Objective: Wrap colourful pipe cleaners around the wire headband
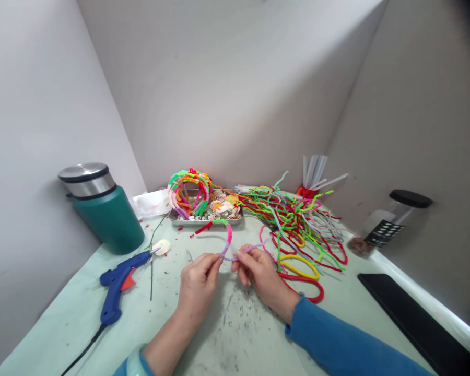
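Note:
My left hand [199, 282] pinches the near end of a curved headband [227, 237] partly wrapped in pink, green and red pipe cleaner. My right hand [258, 274] pinches a lilac pipe cleaner [254, 247] that runs to the same end of the band. Both hands hover just above the pale green table cover [227, 324], fingers closed. The headband arcs away from me toward the metal tray [180, 220].
The tray holds finished colourful headbands [188, 190] and shells. A tangle of pipe cleaners [293, 214] and bare headbands [301, 271] lies to the right. A blue glue gun [119, 284] and a teal flask [104, 209] stand left. A jar [391, 222] and black slab [411, 318] sit right.

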Demonstrator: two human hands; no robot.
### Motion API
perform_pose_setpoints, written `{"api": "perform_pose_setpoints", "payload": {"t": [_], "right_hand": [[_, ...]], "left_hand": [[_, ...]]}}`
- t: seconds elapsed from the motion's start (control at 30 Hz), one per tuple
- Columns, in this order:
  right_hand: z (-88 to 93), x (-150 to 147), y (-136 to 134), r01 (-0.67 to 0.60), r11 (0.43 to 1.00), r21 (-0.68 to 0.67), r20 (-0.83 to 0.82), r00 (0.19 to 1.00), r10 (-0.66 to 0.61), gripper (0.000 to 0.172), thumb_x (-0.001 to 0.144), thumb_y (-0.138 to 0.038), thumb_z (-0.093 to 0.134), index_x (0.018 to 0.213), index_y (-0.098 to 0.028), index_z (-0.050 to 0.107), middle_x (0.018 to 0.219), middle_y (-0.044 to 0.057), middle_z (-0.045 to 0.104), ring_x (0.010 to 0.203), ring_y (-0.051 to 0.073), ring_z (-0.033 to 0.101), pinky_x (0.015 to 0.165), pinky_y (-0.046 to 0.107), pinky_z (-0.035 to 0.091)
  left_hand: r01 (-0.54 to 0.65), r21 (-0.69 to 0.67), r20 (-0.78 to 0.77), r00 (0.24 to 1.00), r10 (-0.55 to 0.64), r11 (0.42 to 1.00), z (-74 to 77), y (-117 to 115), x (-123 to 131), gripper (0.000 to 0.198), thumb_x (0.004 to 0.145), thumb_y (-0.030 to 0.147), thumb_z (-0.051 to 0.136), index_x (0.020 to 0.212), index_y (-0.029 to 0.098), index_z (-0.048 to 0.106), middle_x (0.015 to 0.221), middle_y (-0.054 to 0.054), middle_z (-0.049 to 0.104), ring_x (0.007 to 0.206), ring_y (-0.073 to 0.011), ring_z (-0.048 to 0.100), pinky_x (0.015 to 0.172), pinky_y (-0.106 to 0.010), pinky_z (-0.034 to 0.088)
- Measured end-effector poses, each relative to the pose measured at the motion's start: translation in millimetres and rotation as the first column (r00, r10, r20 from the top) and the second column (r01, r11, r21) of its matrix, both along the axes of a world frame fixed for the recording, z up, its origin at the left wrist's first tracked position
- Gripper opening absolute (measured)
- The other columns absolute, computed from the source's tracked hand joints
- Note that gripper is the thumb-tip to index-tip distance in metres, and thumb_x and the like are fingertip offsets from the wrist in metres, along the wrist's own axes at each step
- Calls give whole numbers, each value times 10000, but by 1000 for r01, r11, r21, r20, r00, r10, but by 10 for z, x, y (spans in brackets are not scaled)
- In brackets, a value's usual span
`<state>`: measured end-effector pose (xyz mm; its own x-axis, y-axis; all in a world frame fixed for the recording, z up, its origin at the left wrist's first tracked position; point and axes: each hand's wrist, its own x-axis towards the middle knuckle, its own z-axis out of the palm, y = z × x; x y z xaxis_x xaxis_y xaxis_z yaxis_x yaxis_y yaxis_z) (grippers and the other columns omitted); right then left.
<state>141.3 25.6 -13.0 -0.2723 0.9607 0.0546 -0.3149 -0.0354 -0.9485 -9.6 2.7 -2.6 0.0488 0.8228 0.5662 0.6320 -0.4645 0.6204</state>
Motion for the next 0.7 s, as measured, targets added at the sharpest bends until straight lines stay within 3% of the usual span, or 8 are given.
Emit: {"api": "perform_pose_setpoints", "payload": {"t": [0.23, 0.43, 0.57, 0.7], "right_hand": [[80, -15, -48, 69, 992, 107, 89, 993, -78, 235, 790, -384, 553, 699, -170, 517, 499, -33, 558, 353, 61, 415, 367, 181, 286], [92, -36, -64, 71, 987, 147, 118, 989, -89, 216, 782, -376, 559, 705, -176, 530, 488, -44, 534, 347, 65, 414, 361, 184, 300], [92, -28, -77, 70, 981, 182, 107, 990, -91, 190, 770, -374, 581, 787, -193, 526, 659, -24, 602, 396, 62, 455, 396, 186, 342], [84, -15, -69, 57, 983, 172, 215, 972, -94, 304, 820, -426, 497, 646, -177, 512, 465, -50, 501, 355, 62, 417, 381, 180, 326]], "left_hand": [[47, -29, -136, 989, -50, 998, -51, 3, 7, 193, 822, 149, 475, 850, 180, 663, 784, -42, 673, 686, -138, 610, 631, -224, 450], [45, -66, -203, 978, -57, 997, -14, -36, 34, 211, 839, 257, 484, 811, 192, 683, 671, -30, 631, 595, -120, 559, 558, -209, 396], [15, -121, -161, 986, -34, 993, -1, -32, 30, 244, 840, 268, 477, 761, 190, 694, 617, -19, 616, 537, -106, 527, 539, -207, 378], [-16, -191, -55, 998, 5, 981, 7, -6, 11, 257, 824, 296, 494, 713, 178, 695, 581, -11, 616, 521, -108, 521, 516, -203, 369]]}}
